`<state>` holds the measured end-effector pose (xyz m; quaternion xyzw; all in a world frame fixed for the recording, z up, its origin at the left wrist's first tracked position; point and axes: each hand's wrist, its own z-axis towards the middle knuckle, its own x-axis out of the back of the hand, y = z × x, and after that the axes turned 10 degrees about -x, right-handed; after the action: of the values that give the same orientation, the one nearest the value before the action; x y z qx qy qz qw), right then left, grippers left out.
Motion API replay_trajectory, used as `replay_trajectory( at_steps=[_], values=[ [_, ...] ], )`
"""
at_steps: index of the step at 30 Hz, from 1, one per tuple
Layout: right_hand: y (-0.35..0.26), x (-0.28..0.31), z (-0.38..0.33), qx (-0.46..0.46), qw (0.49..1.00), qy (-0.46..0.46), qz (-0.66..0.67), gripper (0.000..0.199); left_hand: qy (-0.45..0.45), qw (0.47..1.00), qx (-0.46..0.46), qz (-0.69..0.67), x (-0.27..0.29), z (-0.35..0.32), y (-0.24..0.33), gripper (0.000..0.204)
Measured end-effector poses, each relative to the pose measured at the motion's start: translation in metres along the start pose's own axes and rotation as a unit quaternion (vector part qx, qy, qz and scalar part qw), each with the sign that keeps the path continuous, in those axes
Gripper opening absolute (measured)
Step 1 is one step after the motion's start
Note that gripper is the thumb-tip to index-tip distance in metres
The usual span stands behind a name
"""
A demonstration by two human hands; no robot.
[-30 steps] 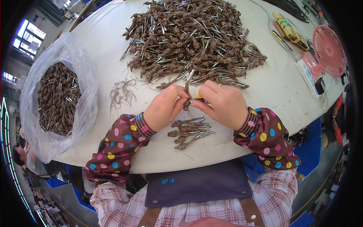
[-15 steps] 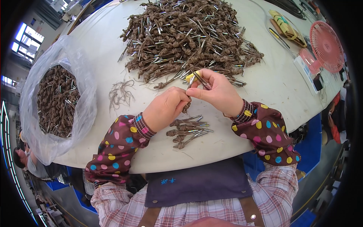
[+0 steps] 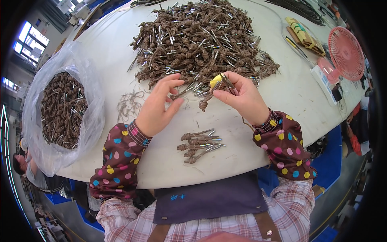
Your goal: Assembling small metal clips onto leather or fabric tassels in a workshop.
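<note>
My right hand [image 3: 244, 97] is closed around small thread snips [image 3: 228, 83] with yellow wrapping on them. The same fingers hold a brown knotted cord [image 3: 203, 104] with metal tips, its knot hanging down over the table. My left hand [image 3: 157, 107] is open and empty, thumb and fingers apart, beside a knotted cord [image 3: 175, 96] at the near edge of a big pile of knotted cords [image 3: 197, 40]. Between my forearms lies a small group of knotted cords [image 3: 193, 147], tips pointing right.
A clear plastic bag [image 3: 94, 109] full of knotted cords stands at the left. Loose thread scraps [image 3: 130, 105] lie beside my left hand. Along the right are a pink fan [image 3: 346, 52], a yellow-wrapped bundle [image 3: 304, 34] and a pen-like tool [image 3: 296, 46]. The white table [image 3: 225, 165] curves toward me.
My left hand has let go of the knotted cord and moved left and up to the pile, its fingers opening. My right hand has shifted slightly right, keeping the snips and cord.
</note>
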<state>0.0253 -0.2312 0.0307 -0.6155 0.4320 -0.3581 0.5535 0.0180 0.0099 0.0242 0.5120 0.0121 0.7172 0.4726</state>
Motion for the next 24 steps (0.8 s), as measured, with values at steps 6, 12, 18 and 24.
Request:
replay_trajectory(
  at_steps=[6,12,18,24],
  values=[
    [0.003,0.003,0.001,0.005,0.997,-0.051,-0.065,0.018,-0.118,0.978,-0.007,-0.170,-0.009,0.003,0.021,0.051],
    [0.008,0.002,0.004,0.017,0.995,-0.066,-0.073,0.017,-0.069,0.992,-0.105,-0.025,-0.009,0.000,0.010,0.020],
    [0.010,0.001,0.004,0.031,0.996,-0.075,-0.039,0.019,-0.018,0.980,-0.196,0.020,-0.015,0.001,0.007,0.011],
    [0.005,0.002,0.000,-0.051,0.991,-0.116,0.040,0.019,-0.042,0.976,-0.167,-0.132,-0.015,-0.004,0.009,0.012]
  ],
)
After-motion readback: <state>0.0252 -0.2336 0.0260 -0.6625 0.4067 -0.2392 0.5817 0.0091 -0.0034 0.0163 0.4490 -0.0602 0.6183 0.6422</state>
